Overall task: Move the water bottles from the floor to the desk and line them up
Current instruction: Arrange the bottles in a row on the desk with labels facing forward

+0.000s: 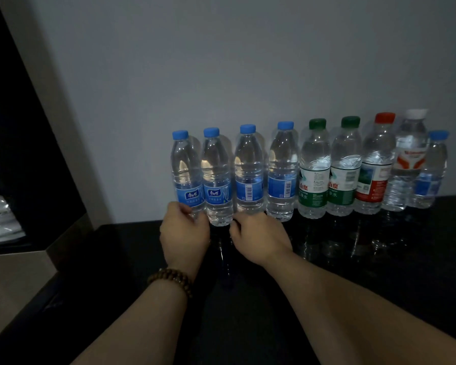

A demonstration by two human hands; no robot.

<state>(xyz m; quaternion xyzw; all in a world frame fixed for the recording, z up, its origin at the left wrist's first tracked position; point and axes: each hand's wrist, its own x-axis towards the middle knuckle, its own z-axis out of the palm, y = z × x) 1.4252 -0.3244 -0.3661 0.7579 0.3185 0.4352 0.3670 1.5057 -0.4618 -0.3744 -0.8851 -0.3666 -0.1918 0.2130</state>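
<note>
Nine water bottles (282, 175) stand upright in a row at the far side of the dark desk (379, 259), against the wall (221, 61). My left hand (184, 233), bead bracelet (173, 279) at the wrist, curls around the base of the leftmost bottle (186, 169). My right hand (258, 233) sits at the foot of the third bottle (248, 169) — its fingers are hidden, so I cannot tell its grip.

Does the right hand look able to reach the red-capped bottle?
Probably yes: nothing stands on the desk between the right hand and the red-capped bottle, whose front is uncovered.
</note>
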